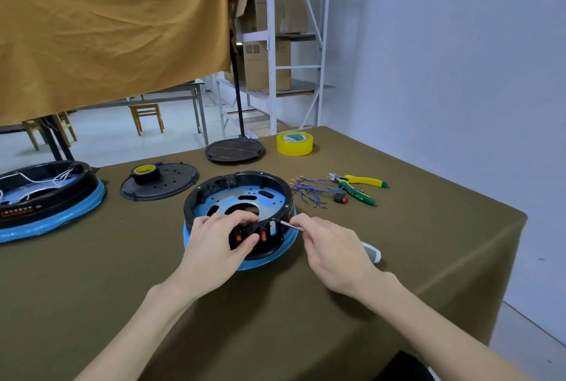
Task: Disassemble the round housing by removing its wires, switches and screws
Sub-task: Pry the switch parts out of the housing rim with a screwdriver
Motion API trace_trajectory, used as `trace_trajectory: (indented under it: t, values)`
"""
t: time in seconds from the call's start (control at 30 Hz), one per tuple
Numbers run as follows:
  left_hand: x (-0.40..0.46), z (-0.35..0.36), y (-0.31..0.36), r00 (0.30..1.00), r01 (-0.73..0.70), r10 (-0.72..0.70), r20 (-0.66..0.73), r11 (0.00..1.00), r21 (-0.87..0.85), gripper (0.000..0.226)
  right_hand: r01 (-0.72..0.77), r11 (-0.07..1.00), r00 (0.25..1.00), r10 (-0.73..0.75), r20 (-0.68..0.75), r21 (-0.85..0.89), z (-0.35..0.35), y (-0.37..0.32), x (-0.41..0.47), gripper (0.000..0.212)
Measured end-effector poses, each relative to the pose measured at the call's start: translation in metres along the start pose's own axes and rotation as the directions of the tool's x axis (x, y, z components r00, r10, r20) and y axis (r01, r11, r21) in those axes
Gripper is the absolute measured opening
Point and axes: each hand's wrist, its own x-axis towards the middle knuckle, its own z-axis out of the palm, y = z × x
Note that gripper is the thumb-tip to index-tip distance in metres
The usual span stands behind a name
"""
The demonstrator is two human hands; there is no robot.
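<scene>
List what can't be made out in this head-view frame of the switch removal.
- Screwdriver grip: covered by the right hand.
- Switches on the round housing: partly behind left hand fingers.
- Second housing: cut by left edge.
- Loose wires: terminals too small.

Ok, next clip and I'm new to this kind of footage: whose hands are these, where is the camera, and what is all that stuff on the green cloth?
There is no robot here. A person wears one wide-angle camera on the head, so you look down along their own bare arms.

The left hand grips the near wall of the round housing, a black ring on a blue base, with the thumb by its red switches. The right hand holds a thin screwdriver with its tip at the rim.

On the green table cloth lie a bundle of blue wires, one removed switch, yellow-green pliers, yellow tape, two black lids (one carrying a black tape roll), and a second housing at far left.
</scene>
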Motion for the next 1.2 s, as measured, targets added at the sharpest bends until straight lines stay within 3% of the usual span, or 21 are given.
trace_trajectory:
  t: [0.17, 0.3, 0.53, 0.9, 1.2]
  values:
    - [-0.001, 0.000, 0.009, 1.000, -0.001, 0.001, -0.020, 1.000, 0.014, 0.027, -0.076, 0.995, 0.990, 0.069, -0.124, -0.056, 0.014, -0.017, 0.006, 0.019]
    - [-0.005, -0.001, 0.010, 1.000, -0.025, 0.025, -0.011, 0.999, 0.026, 0.036, -0.177, 0.976, 0.961, 0.143, -0.236, -0.128, 0.026, -0.012, 0.011, 0.050]
    - [-0.006, -0.001, 0.006, 0.997, -0.073, 0.073, 0.003, 0.995, 0.065, 0.038, -0.090, 0.975, 0.922, 0.005, -0.388, -0.201, 0.028, -0.008, 0.015, 0.050]
    - [-0.004, 0.001, 0.002, 0.998, -0.054, 0.054, -0.024, 0.999, 0.004, 0.035, -0.062, 0.942, 0.879, -0.105, -0.465, -0.329, 0.015, -0.011, 0.022, 0.048]
    - [-0.004, 0.001, 0.003, 0.998, -0.056, 0.057, -0.027, 0.998, 0.007, 0.036, 0.057, 0.925, 0.902, -0.209, -0.378, -0.375, 0.011, -0.006, 0.026, 0.054]
